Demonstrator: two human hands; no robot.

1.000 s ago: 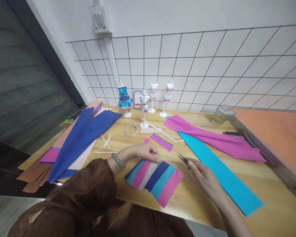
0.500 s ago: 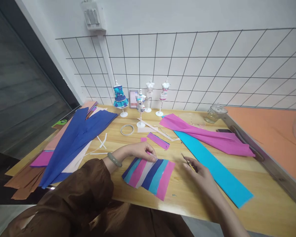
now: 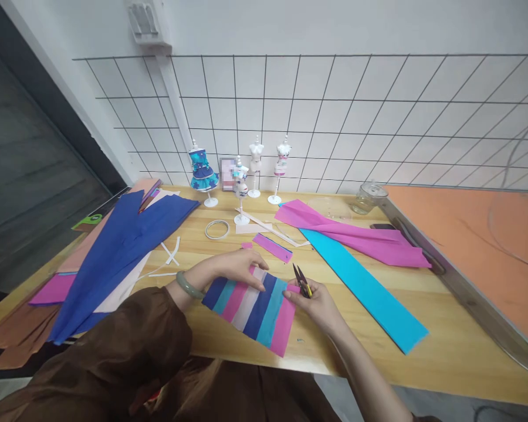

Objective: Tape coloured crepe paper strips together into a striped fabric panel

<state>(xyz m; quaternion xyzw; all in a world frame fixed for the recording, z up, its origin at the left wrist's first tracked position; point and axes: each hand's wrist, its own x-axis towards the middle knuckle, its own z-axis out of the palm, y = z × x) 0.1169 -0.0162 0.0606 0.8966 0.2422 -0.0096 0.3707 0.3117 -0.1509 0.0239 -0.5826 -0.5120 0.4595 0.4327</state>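
A striped crepe-paper panel [image 3: 257, 308] in navy, turquoise, pink and pale pink lies slanted near the table's front edge. My left hand [image 3: 235, 266], a green bangle at its wrist, rests over the panel's upper edge with thumb and fingers apart. At the panel's upper right corner, my right hand [image 3: 312, 299] touches the pink end stripe with its fingertips. That same hand holds a small pair of scissors [image 3: 303, 281], dark blades apart and pointing away from me, with yellow showing at the handles. The other fingers of my right hand are partly hidden.
Dress forms [image 3: 242, 187] stand at the back, one in a blue dress [image 3: 203, 171]. Right lie pink paper [image 3: 356, 237], a turquoise strip [image 3: 365, 287] and a glass jar [image 3: 368, 198]. Blue paper [image 3: 105, 264] covers the left side. A tape roll [image 3: 217, 230] and strips lie mid-table.
My right hand has moved in from the right to the panel's corner, and the scissors now show their blades apart. My left thumb and fingers have spread from their pinch on the upper edge.
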